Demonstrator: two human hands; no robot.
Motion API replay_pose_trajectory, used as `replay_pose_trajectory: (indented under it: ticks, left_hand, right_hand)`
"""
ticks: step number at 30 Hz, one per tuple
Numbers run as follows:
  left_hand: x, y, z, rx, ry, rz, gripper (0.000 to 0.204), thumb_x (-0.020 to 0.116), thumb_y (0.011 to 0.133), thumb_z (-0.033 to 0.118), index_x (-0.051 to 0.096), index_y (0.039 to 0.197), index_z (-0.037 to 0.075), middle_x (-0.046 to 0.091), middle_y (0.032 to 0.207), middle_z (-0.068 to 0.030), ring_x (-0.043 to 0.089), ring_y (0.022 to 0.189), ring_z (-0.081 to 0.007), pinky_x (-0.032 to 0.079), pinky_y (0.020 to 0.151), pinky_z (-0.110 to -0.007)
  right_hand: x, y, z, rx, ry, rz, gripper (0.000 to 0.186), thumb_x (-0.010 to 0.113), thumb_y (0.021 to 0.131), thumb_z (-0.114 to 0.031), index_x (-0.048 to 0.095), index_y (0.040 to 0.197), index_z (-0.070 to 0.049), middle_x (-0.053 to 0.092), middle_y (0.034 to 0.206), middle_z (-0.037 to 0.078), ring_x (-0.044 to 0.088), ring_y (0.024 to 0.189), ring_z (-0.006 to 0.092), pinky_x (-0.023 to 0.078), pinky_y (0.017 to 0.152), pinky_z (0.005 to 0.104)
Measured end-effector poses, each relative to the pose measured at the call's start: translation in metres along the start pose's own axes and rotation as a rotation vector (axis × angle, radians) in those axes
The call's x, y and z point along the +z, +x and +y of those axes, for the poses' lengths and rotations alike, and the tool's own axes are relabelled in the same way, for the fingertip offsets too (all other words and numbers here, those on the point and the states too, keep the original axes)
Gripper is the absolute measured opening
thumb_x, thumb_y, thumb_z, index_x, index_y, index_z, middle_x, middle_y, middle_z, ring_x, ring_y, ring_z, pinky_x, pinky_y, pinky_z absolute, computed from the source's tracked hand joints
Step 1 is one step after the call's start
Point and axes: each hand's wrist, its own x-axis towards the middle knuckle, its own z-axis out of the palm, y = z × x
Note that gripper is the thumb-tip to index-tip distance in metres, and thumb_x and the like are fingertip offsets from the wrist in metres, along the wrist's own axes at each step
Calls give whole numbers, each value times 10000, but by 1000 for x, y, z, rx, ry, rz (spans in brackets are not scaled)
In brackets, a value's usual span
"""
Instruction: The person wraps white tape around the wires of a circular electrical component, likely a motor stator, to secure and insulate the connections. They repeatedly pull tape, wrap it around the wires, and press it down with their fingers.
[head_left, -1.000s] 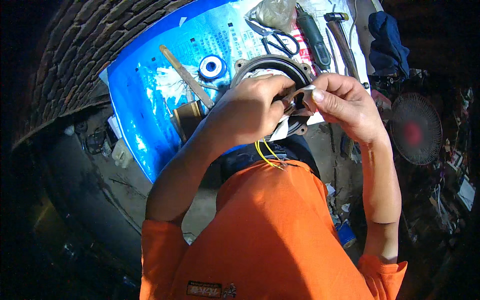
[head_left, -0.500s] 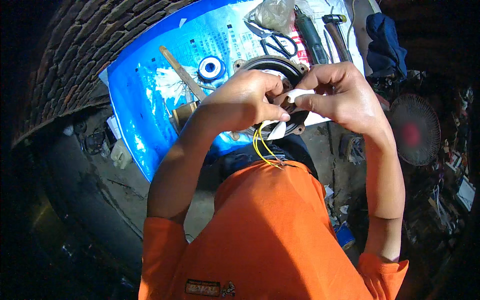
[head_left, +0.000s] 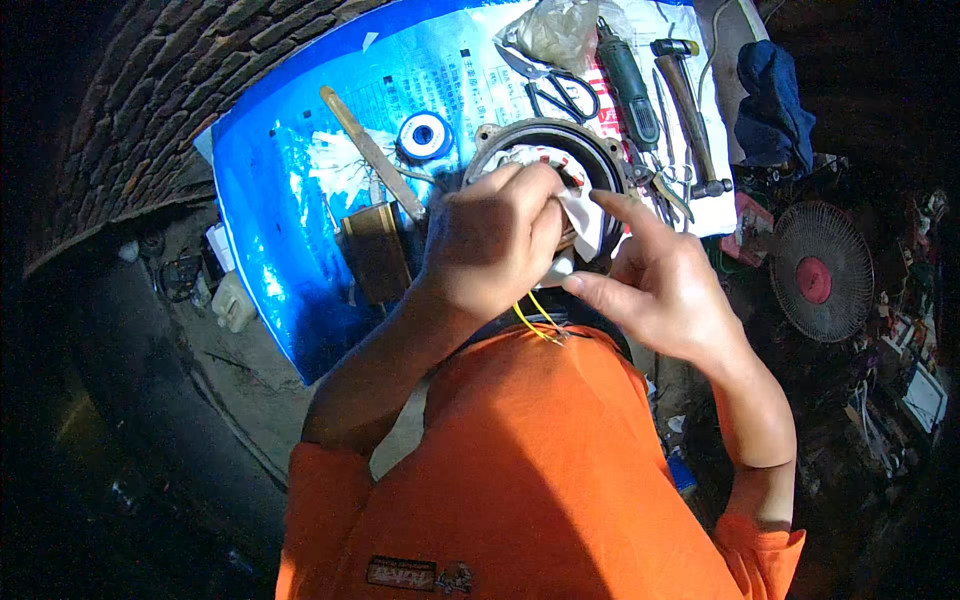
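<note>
In front of me lies a round dark metal housing [head_left: 612, 150] with lugs on its rim, like a motor casing, with white wrapping inside it. My left hand [head_left: 497, 235] is curled over the housing, its fingers pinching a white strip of cloth or tape [head_left: 585, 228] that hangs toward the right. My right hand [head_left: 668, 290] is at the housing's right side, thumb and forefinger spread around the strip's loose part. Whether its thumb tip touches the white material is hard to tell. Yellow wires [head_left: 537, 318] run out toward my shirt. My left hand hides part of the inside.
On the blue-and-white sheet [head_left: 290, 200] lie a blue-rimmed spool [head_left: 425, 136], a flat wooden stick [head_left: 365, 145], a brown block [head_left: 378, 252], scissors [head_left: 560, 90], a green rotary tool [head_left: 630, 85], a hammer [head_left: 688, 105] and pliers [head_left: 673, 196]. A fan [head_left: 818, 268] stands right.
My right hand has let go of the white strip, moved down and right and spread its fingers. My left hand has turned and closed over the strip, which now hangs down.
</note>
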Motion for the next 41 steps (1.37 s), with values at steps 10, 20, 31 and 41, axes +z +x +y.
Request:
replay_pose_trajectory:
  ticks: [10,20,31,41]
  left_hand:
    - [11,-49,21,323,-62,-40,161,724,770,76,657,904,17,609,872,-102,644,756,-244,522,636,-357]
    - [-14,5,7,-33,-103,-349,192,706,837,59,637,1006,0,642,941,-180,681,804,-356,552,698,-417]
    - [8,17,0,24,366,-253,126,656,791,75,618,891,10,664,805,-168,714,704,-306,569,591,-368]
    - [23,31,8,-13,653,-443,84,694,740,168,748,759,107,733,750,-106,742,702,-262,591,615,-367]
  right_hand:
    - [1,21,25,489,684,-307,201,723,917,-191,723,822,-14,612,598,8,451,440,40,320,417,209]
    - [-20,40,12,355,897,-291,192,765,889,-192,700,834,-19,628,657,9,427,475,29,280,431,201]
    - [-10,35,34,332,651,-361,296,768,902,-238,615,734,-48,588,600,-1,499,474,49,357,443,233]
    - [-15,36,28,335,614,-330,300,738,929,-204,583,729,-44,572,588,-2,501,468,58,360,432,245]
